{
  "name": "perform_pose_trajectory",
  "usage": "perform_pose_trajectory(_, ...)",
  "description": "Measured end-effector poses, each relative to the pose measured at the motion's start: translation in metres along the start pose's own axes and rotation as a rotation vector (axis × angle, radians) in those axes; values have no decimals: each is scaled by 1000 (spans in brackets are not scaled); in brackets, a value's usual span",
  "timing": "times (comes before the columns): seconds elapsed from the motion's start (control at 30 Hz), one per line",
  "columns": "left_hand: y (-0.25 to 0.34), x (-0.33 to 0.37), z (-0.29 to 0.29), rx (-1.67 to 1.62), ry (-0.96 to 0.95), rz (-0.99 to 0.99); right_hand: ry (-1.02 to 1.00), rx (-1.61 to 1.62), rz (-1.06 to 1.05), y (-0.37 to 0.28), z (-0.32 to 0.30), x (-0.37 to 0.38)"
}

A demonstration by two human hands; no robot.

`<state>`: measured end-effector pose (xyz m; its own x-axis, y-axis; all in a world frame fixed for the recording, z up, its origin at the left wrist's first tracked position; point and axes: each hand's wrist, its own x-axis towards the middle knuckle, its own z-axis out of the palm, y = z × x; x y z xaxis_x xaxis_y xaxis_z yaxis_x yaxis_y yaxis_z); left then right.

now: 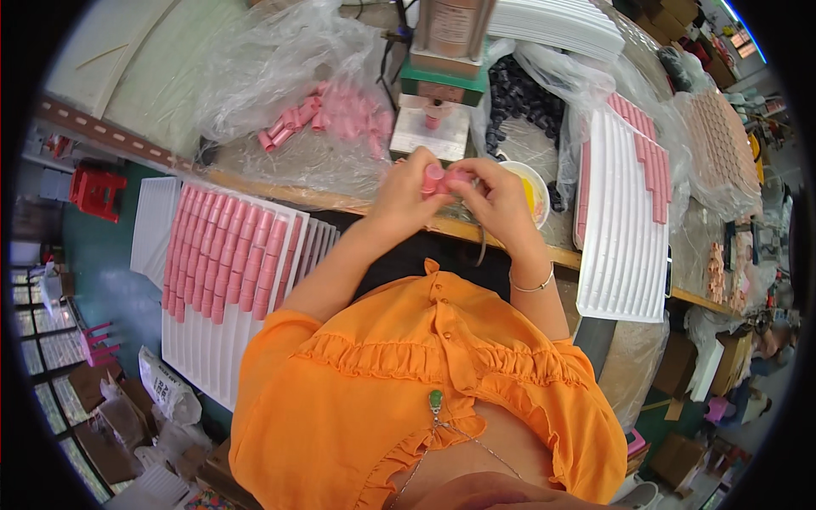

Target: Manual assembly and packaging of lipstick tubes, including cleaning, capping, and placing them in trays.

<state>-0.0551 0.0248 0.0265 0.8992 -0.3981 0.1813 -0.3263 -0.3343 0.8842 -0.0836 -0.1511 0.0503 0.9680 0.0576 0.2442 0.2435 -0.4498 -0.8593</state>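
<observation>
Cluttered workbench (531, 146); green-headed press (442, 83) just beyond; pink tubes (299, 117), black parts (523, 92) around; both hands (404, 194) closed on pink pieces (433, 175)

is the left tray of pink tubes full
Partly full: the tray holds pink tubes in its upper part; lower grooves are bare.

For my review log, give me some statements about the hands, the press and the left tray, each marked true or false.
1. The left hand holds a pink cylinder. True.
2. A white bowl stands beside the right hand. True.
3. The two hands are far apart. False: they are close together.
4. Dark pieces lie right of the press. True.
5. The left tray holds yellow cylinders. False: the white tray there holds pink cylinders.
</observation>
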Motion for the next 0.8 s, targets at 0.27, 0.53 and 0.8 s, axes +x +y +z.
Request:
perform_pose_trajectory(0.27, -92, 21, -195, 887, -9, -112, 266, -374, 168, 74, -63, 22)
perform_pose_trajectory(0.53, -176, 36, -216, 1000, 104, -321, -6, -565, 81, 132, -45, 89)
perform_pose_trajectory(0.8, -95, 32, -212, 413, -13, -190, -37, -762, 172, 140, -49, 86)
